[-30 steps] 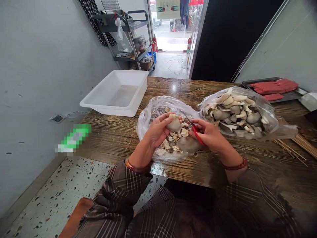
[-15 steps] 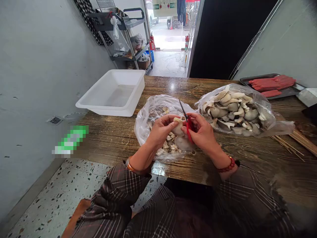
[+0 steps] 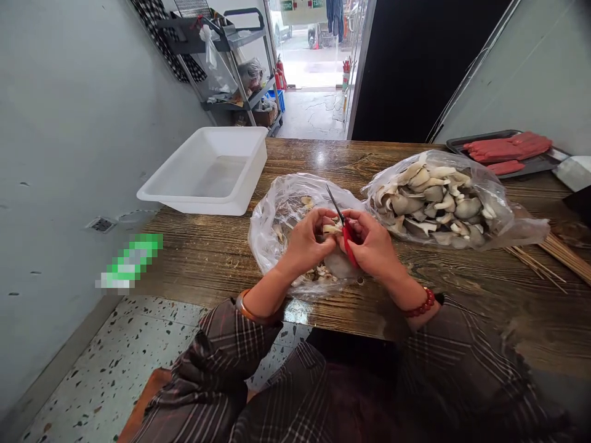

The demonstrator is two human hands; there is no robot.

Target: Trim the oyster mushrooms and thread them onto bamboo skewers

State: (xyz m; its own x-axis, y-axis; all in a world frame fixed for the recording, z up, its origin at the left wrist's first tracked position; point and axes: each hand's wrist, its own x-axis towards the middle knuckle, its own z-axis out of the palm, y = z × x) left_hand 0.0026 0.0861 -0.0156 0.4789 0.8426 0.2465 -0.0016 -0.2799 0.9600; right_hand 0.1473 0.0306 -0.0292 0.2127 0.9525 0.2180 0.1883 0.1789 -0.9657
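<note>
My left hand (image 3: pixel 310 239) is closed on an oyster mushroom (image 3: pixel 330 229), much of it covered by the fingers. In my right hand (image 3: pixel 372 243) are scissors with red handles (image 3: pixel 349 245), their dark blades pointing up and away from me. Both hands meet over a clear plastic bag (image 3: pixel 262 237) lying spread on the table, with mushroom pieces in it. One wide grey mushroom cap (image 3: pixel 340 264) shows beneath my hands. To the right, a second plastic bag (image 3: pixel 517 229) is heaped with grey and cream oyster mushrooms (image 3: pixel 434 195).
An open white plastic tub (image 3: pixel 184 205) stands at the table's back left. Red packets (image 3: pixel 508 147) lie on a dark tray (image 3: pixel 540 165) at the far right. Wooden skewers (image 3: pixel 566 255) rest near the right edge. A wheeled cart (image 3: pixel 242 40) stands beyond the table.
My left hand has turned and its fingers have curled in closer around the mushroom, so less of it shows. The scissors have shifted slightly left. The view has moved a little.
</note>
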